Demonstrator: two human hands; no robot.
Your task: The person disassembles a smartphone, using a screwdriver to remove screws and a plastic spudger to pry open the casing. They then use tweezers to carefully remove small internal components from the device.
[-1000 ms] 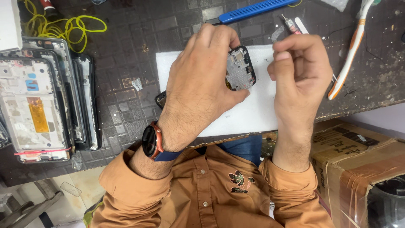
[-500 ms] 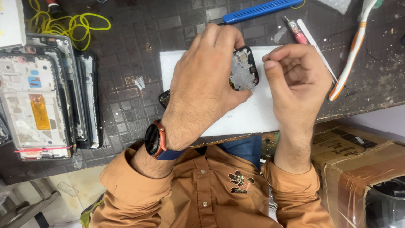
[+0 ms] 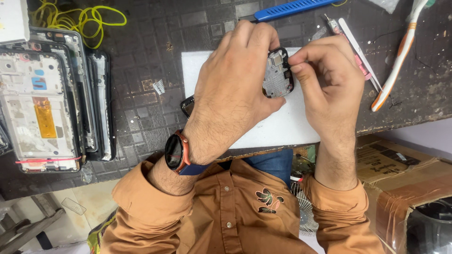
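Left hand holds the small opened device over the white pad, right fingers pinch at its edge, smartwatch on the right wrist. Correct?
Not quite: the head view shows the smartwatch on the left wrist, not the right. The rest stands: the left hand holds the small opened device over the white pad, and the right hand's fingers pinch at its edge.

Single head-worn view, looked steeply down from above the person's chest onto the dark workbench (image 3: 141, 70). Close range: forearms, both hands and the white pad (image 3: 282, 127) filled centre frame. Bench edge ran low across the frame. No second view.
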